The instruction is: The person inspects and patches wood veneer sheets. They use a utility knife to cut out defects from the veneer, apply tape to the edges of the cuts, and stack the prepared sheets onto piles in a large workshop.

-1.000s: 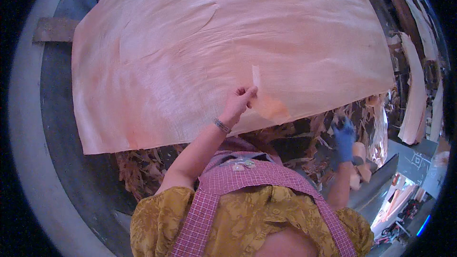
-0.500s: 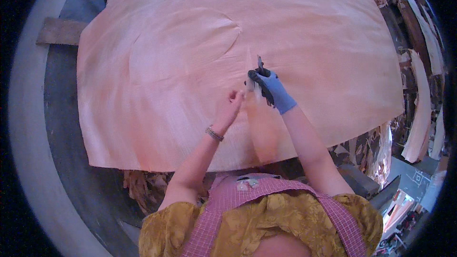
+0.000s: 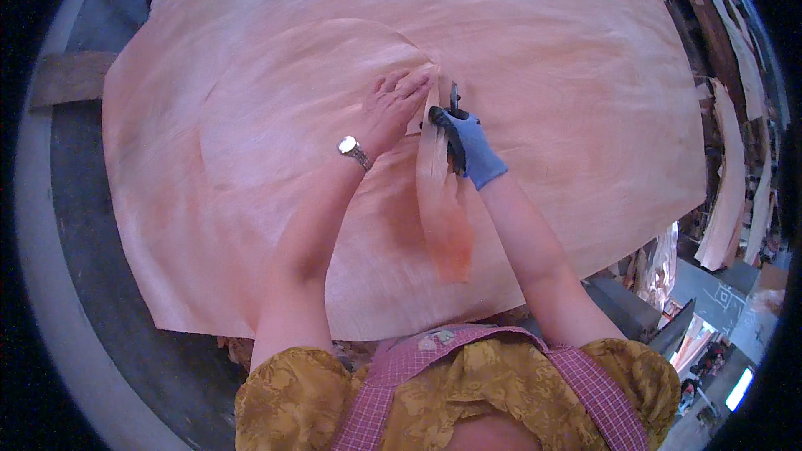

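- At six o'clock, nearest my apron [image 3: 468,334], the orange tail of the thin strip [image 3: 433,169] lies on the big pale sheet [image 3: 585,117].
- Further up, my gloved right hand [image 3: 479,149] is closed round a dark tool [image 3: 454,97], just right of the strip.
- My bare left hand [image 3: 393,110] lies flattened at eleven o'clock, fingertips by the strip's upper end — whether they pin it, I cannot tell.
- Done: strip laid lengthwise. Left: the curved line [image 3: 415,45] beyond, toward eleven, lies mostly uncovered — any fastening, I cannot tell.
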Demonstrator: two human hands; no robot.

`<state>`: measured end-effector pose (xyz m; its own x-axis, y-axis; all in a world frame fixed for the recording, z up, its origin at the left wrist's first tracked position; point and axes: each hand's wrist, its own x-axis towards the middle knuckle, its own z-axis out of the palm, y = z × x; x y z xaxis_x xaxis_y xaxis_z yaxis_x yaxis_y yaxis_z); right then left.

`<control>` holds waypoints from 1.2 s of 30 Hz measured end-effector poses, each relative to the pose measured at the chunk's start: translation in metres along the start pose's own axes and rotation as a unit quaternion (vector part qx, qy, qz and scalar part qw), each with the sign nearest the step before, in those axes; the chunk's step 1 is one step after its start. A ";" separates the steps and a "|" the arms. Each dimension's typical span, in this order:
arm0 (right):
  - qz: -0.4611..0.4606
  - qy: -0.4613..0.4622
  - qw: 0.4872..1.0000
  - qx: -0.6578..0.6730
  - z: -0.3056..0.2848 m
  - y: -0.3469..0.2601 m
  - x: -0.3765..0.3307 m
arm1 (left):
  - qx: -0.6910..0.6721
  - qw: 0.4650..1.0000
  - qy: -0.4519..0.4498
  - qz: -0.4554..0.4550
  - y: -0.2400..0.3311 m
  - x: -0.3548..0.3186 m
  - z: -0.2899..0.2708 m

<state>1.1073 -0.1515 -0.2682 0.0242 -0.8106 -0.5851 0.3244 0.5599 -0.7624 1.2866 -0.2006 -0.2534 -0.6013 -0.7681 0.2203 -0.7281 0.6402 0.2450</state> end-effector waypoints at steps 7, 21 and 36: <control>0.012 -0.011 1.000 -0.019 -0.007 0.003 0.006 | 0.038 0.993 -0.085 0.070 -0.013 0.031 0.011; -0.039 -0.119 0.978 -0.164 -0.055 0.004 0.069 | 0.094 0.984 -0.110 0.103 -0.028 0.022 0.027; -0.081 -0.092 0.984 -0.128 -0.082 -0.042 -0.048 | -0.357 0.904 -0.007 -0.236 -0.045 0.043 0.012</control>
<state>1.0149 -0.1216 -0.2309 0.1711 -0.8965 -0.4087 0.0904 0.4273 -0.8996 1.2897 -0.2626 -0.2663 -0.2867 -0.9548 -0.0782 -0.5095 0.0829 0.8565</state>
